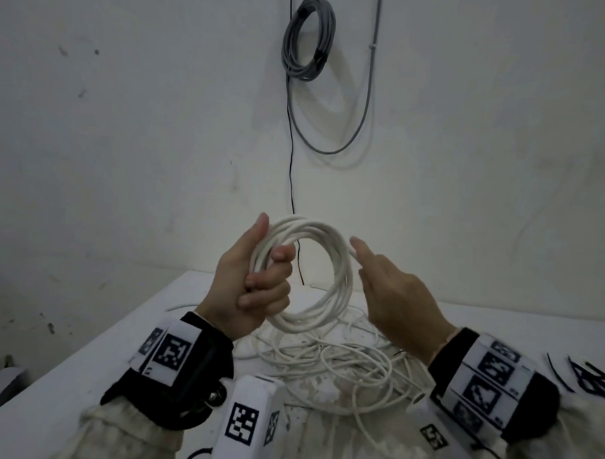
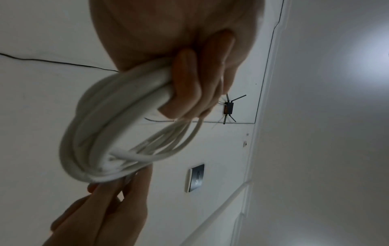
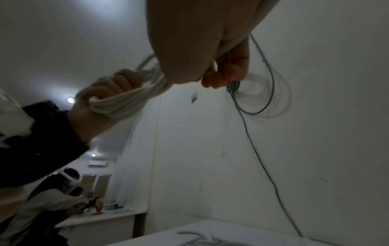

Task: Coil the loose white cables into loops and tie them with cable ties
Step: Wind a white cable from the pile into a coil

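Note:
My left hand (image 1: 258,282) grips the left side of a coil of white cable (image 1: 315,226) held upright above the table, thumb up along the loops. The left wrist view shows its fingers (image 2: 189,74) wrapped round the bundled strands (image 2: 94,124). My right hand (image 1: 388,290) is at the coil's right side, with its fingers pinching a strand there; the right wrist view shows them curled over the cable (image 3: 221,48). A tangle of loose white cable (image 1: 341,364) lies on the table below the coil. Black cable ties (image 1: 590,380) lie at the far right.
The white table (image 1: 83,369) meets a white wall. A grey cable coil (image 1: 308,37) hangs on the wall, and a thin black wire (image 1: 291,160) runs down to the table. Another person (image 3: 52,199) sits at a desk far off to the left.

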### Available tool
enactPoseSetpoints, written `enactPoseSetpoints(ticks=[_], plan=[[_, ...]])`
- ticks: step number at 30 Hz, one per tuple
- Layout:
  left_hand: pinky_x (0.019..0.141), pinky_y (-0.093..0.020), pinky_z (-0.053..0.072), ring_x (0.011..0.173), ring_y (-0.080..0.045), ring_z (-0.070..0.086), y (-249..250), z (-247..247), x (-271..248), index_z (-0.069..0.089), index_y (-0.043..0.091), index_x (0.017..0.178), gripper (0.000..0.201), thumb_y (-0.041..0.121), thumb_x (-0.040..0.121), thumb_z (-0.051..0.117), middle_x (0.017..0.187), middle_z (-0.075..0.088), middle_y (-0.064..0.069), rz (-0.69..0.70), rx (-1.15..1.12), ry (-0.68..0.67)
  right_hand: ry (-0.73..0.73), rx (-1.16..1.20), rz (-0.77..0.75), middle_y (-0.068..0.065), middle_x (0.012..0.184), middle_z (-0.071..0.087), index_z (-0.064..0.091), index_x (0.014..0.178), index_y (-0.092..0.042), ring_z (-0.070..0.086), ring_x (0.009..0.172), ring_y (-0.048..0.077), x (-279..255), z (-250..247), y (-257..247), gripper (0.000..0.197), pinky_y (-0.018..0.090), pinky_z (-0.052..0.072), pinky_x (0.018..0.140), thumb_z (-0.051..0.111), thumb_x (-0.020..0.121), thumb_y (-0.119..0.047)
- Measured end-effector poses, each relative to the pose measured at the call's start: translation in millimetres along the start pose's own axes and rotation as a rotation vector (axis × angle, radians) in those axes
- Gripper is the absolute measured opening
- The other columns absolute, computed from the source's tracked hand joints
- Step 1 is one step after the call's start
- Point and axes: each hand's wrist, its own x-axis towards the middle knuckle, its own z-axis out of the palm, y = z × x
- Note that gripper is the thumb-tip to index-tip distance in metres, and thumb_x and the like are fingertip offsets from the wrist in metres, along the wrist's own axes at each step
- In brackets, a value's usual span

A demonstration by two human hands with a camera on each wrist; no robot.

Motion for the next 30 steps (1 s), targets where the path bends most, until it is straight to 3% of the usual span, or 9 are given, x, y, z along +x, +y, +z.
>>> enactPoseSetpoints(ticks=[2,4,9,11,14,17,23,28,30], plan=[[0.027,-0.016,0.023,0.019,0.0,0.029,0,2,1,0.053,0.018,0.057,0.045,0.059,0.073,0.064,0.029,0.035,0.009,0.111,-0.041,0.13,-0.074,-0.143,0.033,0.009,0.065,0.057,0.052,0.128,0.003,0.041,0.032,0.022,-7,6,-6,0.066,0.018,0.015,0.032,0.072,0.064,0.008],[0.026,-0.015,0.015,0.019,-0.004,0.015,3,3,3,0.05,0.018,0.054,0.051,0.058,0.085,0.043,0.028,0.03,0.008,0.24,-0.097,0.297,-0.162,-0.28,-0.015,0.007,0.057,0.052,0.055,0.123,0.006,0.036,0.026,0.019,-18,13,-11,0.075,0.016,0.002,0.037,0.066,0.05,0.01],[0.029,-0.016,0.014,0.021,-0.003,0.021,8,6,6,0.039,0.017,0.065,0.053,0.06,0.093,0.025,0.032,0.024,0.008,0.377,-0.051,0.502,-0.235,-0.27,-0.215,0.003,0.058,0.057,0.043,0.116,0.002,0.043,0.032,0.016,-42,22,-28,0.052,0.021,0.017,0.035,0.029,0.066,-0.002],[0.03,-0.016,0.016,0.023,-0.001,0.02,2,7,8,0.038,0.017,0.068,0.05,0.058,0.094,0.024,0.035,0.024,0.01,0.365,0.067,0.553,-0.187,-0.214,-0.329,0.003,0.063,0.06,0.05,0.11,0.001,0.049,0.038,0.016,-38,15,-34,0.044,0.021,0.027,0.033,0.032,0.069,-0.001],[0.033,-0.014,0.022,0.026,-0.004,0.021,-8,8,13,0.038,0.015,0.07,0.043,0.048,0.097,0.03,0.039,0.025,0.008,0.33,0.261,0.616,-0.155,-0.212,-0.512,0.001,0.06,0.056,0.069,0.083,-0.007,0.05,0.044,0.017,-24,-2,-46,0.011,0.024,0.037,0.037,0.063,0.075,-0.005],[0.037,-0.017,0.023,0.031,-0.006,0.021,-17,11,12,0.039,0.011,0.076,0.033,0.036,0.098,0.036,0.043,0.024,0.006,0.226,0.46,0.586,-0.174,-0.149,-0.65,-0.002,0.054,0.051,0.065,0.065,-0.013,0.046,0.042,0.015,-12,-19,-53,0.011,0.024,0.036,0.037,0.074,0.07,-0.011],[0.036,-0.014,0.025,0.033,-0.006,0.025,-34,30,6,0.041,0.009,0.082,0.023,0.022,0.1,0.035,0.044,0.025,0.006,-0.001,0.663,0.438,-0.204,-0.01,-0.787,-0.001,0.055,0.05,0.059,0.06,-0.013,0.044,0.044,0.015,8,-39,-53,0.022,0.024,0.038,0.037,0.078,0.069,-0.013],[0.043,-0.015,0.032,0.042,-0.006,0.035,-38,34,5,0.046,0.005,0.072,0.029,0.02,0.097,0.043,0.048,0.04,0.006,-0.023,0.71,0.346,-0.163,0.206,-0.69,0.0,0.063,0.057,0.066,0.066,-0.013,0.05,0.057,0.016,13,-45,-47,0.022,0.027,0.04,0.048,0.07,0.083,-0.027],[0.05,-0.018,0.045,0.056,-0.009,0.054,-33,33,5,0.06,0.001,0.088,0.028,0.027,0.092,0.051,0.067,0.059,-0.003,-0.057,0.593,0.3,-0.126,0.22,-0.629,-0.001,0.063,0.056,0.065,0.066,-0.014,0.047,0.056,0.015,11,-46,-41,0.025,0.026,0.037,0.051,0.066,0.084,-0.031]])
